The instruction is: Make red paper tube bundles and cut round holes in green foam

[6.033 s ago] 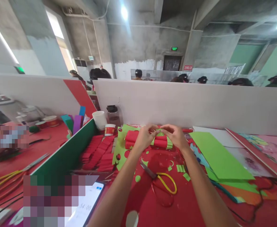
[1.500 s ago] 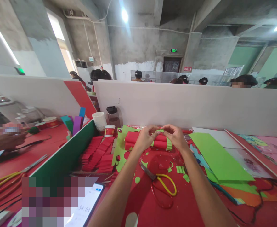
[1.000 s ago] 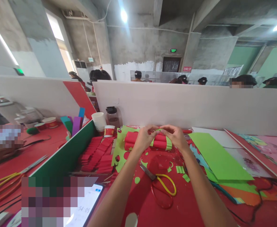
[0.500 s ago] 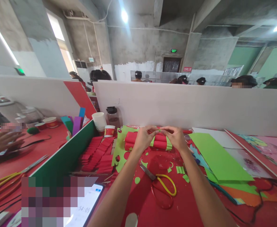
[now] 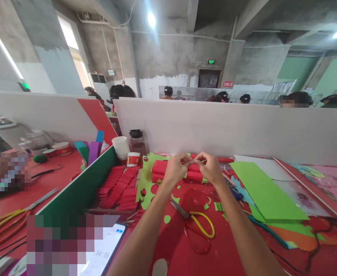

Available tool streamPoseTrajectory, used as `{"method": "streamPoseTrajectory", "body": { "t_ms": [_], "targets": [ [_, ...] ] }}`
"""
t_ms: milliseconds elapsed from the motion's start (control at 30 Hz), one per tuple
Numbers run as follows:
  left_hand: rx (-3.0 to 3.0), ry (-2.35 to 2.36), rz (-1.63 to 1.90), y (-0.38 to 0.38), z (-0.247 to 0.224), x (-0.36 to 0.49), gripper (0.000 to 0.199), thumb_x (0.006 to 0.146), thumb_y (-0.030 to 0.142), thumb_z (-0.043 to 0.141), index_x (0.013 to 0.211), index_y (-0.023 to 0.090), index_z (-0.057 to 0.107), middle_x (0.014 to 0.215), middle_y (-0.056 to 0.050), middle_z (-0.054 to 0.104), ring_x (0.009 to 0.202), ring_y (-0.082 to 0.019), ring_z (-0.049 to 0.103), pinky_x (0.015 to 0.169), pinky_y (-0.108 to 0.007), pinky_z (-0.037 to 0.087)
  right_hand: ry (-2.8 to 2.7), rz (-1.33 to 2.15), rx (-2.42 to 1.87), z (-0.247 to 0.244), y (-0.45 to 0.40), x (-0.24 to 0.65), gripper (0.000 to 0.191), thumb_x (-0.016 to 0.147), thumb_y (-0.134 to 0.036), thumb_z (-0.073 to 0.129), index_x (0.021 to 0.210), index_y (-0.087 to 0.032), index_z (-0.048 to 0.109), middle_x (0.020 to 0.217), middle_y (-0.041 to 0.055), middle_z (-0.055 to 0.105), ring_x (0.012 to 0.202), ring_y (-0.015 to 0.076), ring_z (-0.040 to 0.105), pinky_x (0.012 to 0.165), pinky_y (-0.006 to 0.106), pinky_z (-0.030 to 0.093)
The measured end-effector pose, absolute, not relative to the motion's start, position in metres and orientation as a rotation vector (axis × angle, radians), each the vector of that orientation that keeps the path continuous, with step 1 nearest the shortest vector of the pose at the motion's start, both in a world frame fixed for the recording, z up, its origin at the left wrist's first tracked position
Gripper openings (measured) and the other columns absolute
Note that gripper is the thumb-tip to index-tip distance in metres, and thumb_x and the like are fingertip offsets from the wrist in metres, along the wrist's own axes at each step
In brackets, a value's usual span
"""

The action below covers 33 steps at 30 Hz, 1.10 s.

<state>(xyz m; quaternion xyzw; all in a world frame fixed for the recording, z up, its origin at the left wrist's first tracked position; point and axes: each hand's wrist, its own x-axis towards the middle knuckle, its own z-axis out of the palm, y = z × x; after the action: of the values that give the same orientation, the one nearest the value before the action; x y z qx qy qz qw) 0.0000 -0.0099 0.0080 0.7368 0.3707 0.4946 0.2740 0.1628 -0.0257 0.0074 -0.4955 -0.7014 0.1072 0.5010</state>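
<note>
My left hand (image 5: 177, 167) and my right hand (image 5: 210, 165) meet above a bundle of red paper (image 5: 193, 176), fingertips nearly touching. Between them is a small light green paper piece (image 5: 194, 161), pinched by both thumbs and forefingers. Its exact shape is too small to tell. The red bundle has green bits at its edge and is partly covered by my hands. Scissors (image 5: 190, 217) with one yellow and one red handle loop lie between my forearms, blades pointing up and left. Small green cut pieces (image 5: 219, 206) lie near my right forearm.
Red folded strips (image 5: 119, 188) and a punched green sheet (image 5: 145, 188) lie left. Paper cups (image 5: 133, 159) and a bottle (image 5: 136, 141) stand behind. Green sheets (image 5: 269, 191) lie right. A phone (image 5: 108, 249) is front left, beside a green divider (image 5: 82, 184); a co-worker's hand is beyond.
My right hand has shifted slightly left and its fingers are more bent. More of the blue thing beside my right forearm shows. The co-worker's hand at far left has moved.
</note>
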Motion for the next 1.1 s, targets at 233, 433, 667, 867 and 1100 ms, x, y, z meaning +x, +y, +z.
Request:
{"method": "streamPoseTrajectory", "body": {
  "t_ms": [233, 433, 667, 867, 1100],
  "targets": [
    [1.936, 0.847, 1.405, -0.0106, 0.0090, 0.0009, 0.016, 0.086, 0.031, 0.061, 0.094, 0.018, 0.067, 0.079, -0.003, 0.067, 0.071, -0.014, 0.059, 0.066, -0.024, 0.046, -1.609, 0.537, -1.024, 0.0129, -0.0288, 0.1609, 0.013, 0.082, -0.034, 0.063, 0.084, -0.021, 0.063, 0.075, 0.0021, 0.068, 0.070, 0.0185, 0.063, 0.065, 0.028, 0.048],
    [1.938, 0.775, 1.372, -0.0090, 0.0096, -0.0010, 0.021, 0.085, 0.033, 0.063, 0.098, 0.018, 0.069, 0.087, -0.005, 0.069, 0.076, -0.015, 0.061, 0.070, -0.025, 0.048, -1.526, 0.664, -0.971, 0.0174, -0.0316, 0.1632, 0.024, 0.081, -0.043, 0.068, 0.088, -0.021, 0.066, 0.072, 0.0016, 0.068, 0.068, 0.0177, 0.063, 0.064, 0.029, 0.050],
    [1.903, 0.839, 1.369, -0.0047, 0.0085, -0.0035, 0.024, 0.084, 0.033, 0.066, 0.100, 0.017, 0.072, 0.081, -0.004, 0.068, 0.074, -0.015, 0.061, 0.068, -0.025, 0.048, -1.532, 0.782, -0.923, 0.0146, -0.0285, 0.1693, 0.031, 0.076, -0.042, 0.075, 0.097, -0.019, 0.071, 0.092, 0.0062, 0.075, 0.085, 0.0212, 0.069, 0.080, 0.032, 0.054],
    [1.926, 0.838, 1.368, -0.0011, 0.0043, -0.0039, 0.027, 0.086, 0.035, 0.063, 0.104, 0.017, 0.071, 0.086, -0.006, 0.071, 0.075, -0.016, 0.062, 0.067, -0.025, 0.048, -1.508, 0.773, -0.923, 0.0116, -0.0260, 0.1682, 0.032, 0.076, -0.041, 0.076, 0.098, -0.020, 0.072, 0.095, 0.0071, 0.076, 0.090, 0.0232, 0.070, 0.083, 0.034, 0.055],
    [1.979, 0.863, 1.333, -0.0055, 0.0081, -0.0048, 0.025, 0.089, 0.037, 0.060, 0.098, 0.018, 0.073, 0.089, -0.007, 0.073, 0.078, -0.018, 0.064, 0.067, -0.026, 0.048, -1.520, 0.669, -0.960, 0.0114, -0.0266, 0.1663, 0.026, 0.077, -0.042, 0.073, 0.093, -0.021, 0.074, 0.095, 0.0062, 0.077, 0.089, 0.0234, 0.071, 0.082, 0.034, 0.055]
  ]
}}
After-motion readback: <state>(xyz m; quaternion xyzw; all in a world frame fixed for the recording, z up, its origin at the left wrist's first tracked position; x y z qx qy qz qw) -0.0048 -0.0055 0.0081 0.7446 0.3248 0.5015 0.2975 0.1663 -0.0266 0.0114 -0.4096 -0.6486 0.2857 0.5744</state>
